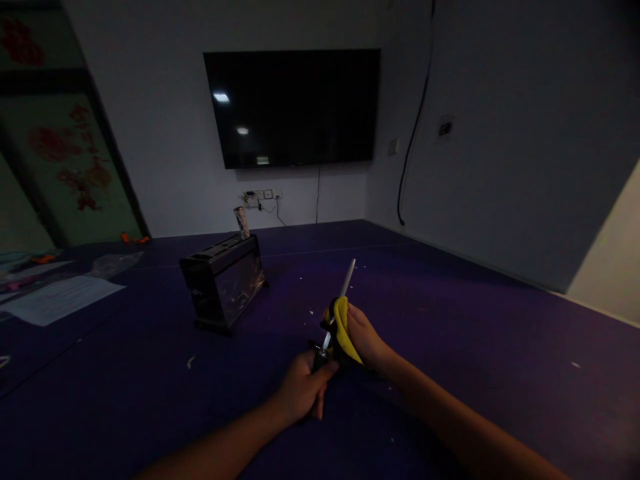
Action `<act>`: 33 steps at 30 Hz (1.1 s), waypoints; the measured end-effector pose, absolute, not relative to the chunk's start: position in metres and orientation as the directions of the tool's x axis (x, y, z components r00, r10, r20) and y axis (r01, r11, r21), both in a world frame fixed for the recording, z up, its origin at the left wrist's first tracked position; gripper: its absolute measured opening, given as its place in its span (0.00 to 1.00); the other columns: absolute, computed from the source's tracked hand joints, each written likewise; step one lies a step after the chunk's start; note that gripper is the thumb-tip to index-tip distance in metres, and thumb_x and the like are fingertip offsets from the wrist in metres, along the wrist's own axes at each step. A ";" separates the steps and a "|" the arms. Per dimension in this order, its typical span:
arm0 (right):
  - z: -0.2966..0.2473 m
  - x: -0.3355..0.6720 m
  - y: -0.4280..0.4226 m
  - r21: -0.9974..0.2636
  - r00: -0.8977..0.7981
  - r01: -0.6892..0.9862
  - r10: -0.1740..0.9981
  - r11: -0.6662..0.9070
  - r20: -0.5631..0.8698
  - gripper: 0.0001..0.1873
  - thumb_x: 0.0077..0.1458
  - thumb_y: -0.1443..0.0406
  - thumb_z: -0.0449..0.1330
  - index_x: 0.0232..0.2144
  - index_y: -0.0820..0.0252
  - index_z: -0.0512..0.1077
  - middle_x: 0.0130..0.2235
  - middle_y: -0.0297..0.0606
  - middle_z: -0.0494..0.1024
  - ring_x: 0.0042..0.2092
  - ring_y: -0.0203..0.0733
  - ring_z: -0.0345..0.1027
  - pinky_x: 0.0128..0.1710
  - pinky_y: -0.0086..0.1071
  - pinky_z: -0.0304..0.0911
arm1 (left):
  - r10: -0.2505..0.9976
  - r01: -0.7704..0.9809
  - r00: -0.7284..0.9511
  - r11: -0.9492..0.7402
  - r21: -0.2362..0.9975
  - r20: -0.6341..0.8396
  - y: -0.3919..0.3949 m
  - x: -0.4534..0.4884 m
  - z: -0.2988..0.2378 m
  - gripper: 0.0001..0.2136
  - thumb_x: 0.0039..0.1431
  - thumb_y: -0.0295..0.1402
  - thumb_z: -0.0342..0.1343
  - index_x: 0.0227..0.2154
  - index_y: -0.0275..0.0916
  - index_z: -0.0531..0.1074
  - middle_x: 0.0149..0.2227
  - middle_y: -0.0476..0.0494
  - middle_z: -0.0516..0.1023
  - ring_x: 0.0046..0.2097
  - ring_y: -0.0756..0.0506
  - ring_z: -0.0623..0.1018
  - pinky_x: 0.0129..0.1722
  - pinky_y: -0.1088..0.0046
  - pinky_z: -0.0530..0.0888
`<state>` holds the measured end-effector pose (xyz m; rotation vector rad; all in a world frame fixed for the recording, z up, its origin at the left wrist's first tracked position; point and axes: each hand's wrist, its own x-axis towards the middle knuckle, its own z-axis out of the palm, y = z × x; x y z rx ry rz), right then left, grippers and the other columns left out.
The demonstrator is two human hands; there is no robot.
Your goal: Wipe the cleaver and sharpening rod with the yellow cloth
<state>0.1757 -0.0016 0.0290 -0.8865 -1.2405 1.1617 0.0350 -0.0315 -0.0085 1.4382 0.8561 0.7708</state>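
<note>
While the left hand [303, 387] grips the dark handle [320, 361] with curled fingers, the right hand [364, 335], fingers bent round the yellow cloth [343, 327], should press evenly along the metal shaft [347, 278].

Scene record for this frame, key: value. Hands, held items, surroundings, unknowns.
left hand: grips the dark handle of a long metal tool
right hand: holds a yellow-and-black cloth against the tool's shaft
tool pose: slanted, tip up and away from the wearer, bare beyond the cloth
black holder: upright, left of the hands, with a patterned handle sticking up from its top
surface: purple, small pale scraps scattered
far left: printed paper
wall: dark TV screen
unclear: exact tool type
</note>
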 end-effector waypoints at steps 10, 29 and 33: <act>0.019 0.175 0.001 -0.960 -0.100 -0.173 0.966 0.219 0.239 0.16 0.47 0.52 0.55 0.27 0.59 0.66 0.22 0.31 0.67 0.22 0.33 0.58 0.20 0.26 0.55 | 0.864 0.046 0.502 0.003 0.999 -0.026 -0.032 0.036 -0.008 0.20 0.47 0.51 0.51 0.19 0.39 0.58 0.10 0.58 0.58 0.10 0.53 0.63 0.10 0.80 0.56; 0.030 0.167 0.002 -0.961 -0.104 -0.148 0.963 0.233 0.249 0.22 0.45 0.46 0.55 0.25 0.59 0.64 0.21 0.30 0.66 0.20 0.32 0.57 0.19 0.27 0.54 | 0.885 -0.015 0.466 -0.004 1.000 0.010 -0.032 0.034 -0.005 0.19 0.47 0.51 0.52 0.19 0.39 0.58 0.10 0.58 0.58 0.10 0.54 0.62 0.10 0.80 0.56; 0.042 0.159 0.011 -0.959 -0.149 -0.171 0.956 0.225 0.251 0.20 0.46 0.48 0.55 0.25 0.59 0.65 0.20 0.30 0.66 0.21 0.33 0.58 0.19 0.27 0.54 | 0.910 -0.070 0.408 -0.040 0.997 0.066 -0.034 0.033 -0.002 0.19 0.48 0.51 0.51 0.19 0.39 0.58 0.09 0.59 0.57 0.10 0.53 0.62 0.10 0.80 0.56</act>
